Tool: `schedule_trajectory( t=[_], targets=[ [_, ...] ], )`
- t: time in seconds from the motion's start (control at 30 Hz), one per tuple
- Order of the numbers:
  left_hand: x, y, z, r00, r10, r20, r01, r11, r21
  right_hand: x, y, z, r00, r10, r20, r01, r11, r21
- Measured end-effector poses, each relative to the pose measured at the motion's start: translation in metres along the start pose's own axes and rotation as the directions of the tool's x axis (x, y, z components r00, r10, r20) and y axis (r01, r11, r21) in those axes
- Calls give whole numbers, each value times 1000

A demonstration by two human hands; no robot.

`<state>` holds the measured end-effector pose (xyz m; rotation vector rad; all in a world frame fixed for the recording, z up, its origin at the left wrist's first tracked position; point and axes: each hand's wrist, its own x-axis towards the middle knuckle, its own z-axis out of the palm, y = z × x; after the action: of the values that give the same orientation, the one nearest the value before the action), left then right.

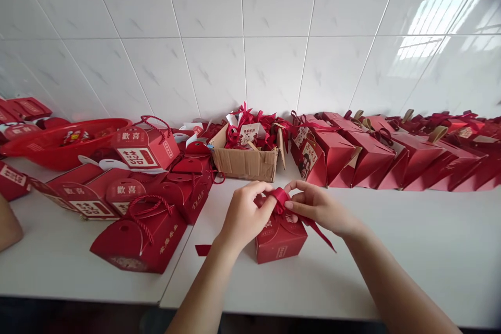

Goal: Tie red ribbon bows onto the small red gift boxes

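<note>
A small red gift box (pixel 281 242) with pale lettering stands on the white table in front of me. A red ribbon (pixel 279 198) forms a loop on its top, and one tail hangs out to the right. My left hand (pixel 248 211) pinches the ribbon from the left, thumb pointing at the loop. From the right, my right hand (pixel 317 206) pinches the same ribbon with thumb and forefinger. The fingers partly hide the box top. Another ribbon end shows beside my left wrist.
Left stand red boxes with cord handles (pixel 141 237) and a red plastic basin (pixel 66 141). A cardboard box (pixel 246 163) of ribbons and cards sits at the back. A row of red boxes (pixel 364 154) lines the right. Another person's arm (pixel 8 224) shows at far left.
</note>
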<state>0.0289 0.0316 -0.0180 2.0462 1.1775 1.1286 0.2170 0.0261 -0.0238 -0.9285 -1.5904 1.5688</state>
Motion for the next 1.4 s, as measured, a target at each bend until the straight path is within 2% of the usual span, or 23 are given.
schedule_trajectory(
  t=[0.13,0.27,0.33,0.43,0.57,0.67,0.77,0.87,0.97,1.13,1.3,1.4],
  targets=[
    [-3,-3,4,989,92,-116,-88,995,35,0,2,10,997,-31,-69,17,981,-192],
    [-3,-1,8,980,147,-136,-133,986,101,2,5,17,991,-80,-108,43,949,-314],
    [-4,-1,4,985,135,-102,-127,988,85,2,8,19,983,-96,-154,43,947,-319],
    [-9,-4,-11,996,78,35,-80,995,66,2,12,21,958,-190,-213,102,926,-364],
    [-15,-16,-33,980,-133,147,109,981,160,-1,11,23,935,-326,-139,228,854,-467],
    [-16,-25,-38,926,-314,207,290,947,141,-2,12,25,953,-292,-81,233,877,-420],
    [-16,-29,-35,876,-402,267,398,915,69,-2,17,26,965,-217,-147,150,917,-371],
    [-16,-31,-32,856,-428,289,446,895,4,-2,20,29,951,-197,-237,109,935,-339],
    [-15,-32,-32,851,-421,313,447,895,-13,-3,19,31,946,-185,-267,111,956,-271],
    [-14,-29,-35,776,-418,473,500,864,-57,-2,13,33,949,-120,-291,66,980,-187],
    [-15,-21,-39,826,-378,417,464,877,-124,-1,13,40,917,-111,-384,15,970,-243],
    [-17,-16,-43,823,-353,446,455,879,-145,-2,14,42,916,-104,-387,19,976,-217]
  ],
)
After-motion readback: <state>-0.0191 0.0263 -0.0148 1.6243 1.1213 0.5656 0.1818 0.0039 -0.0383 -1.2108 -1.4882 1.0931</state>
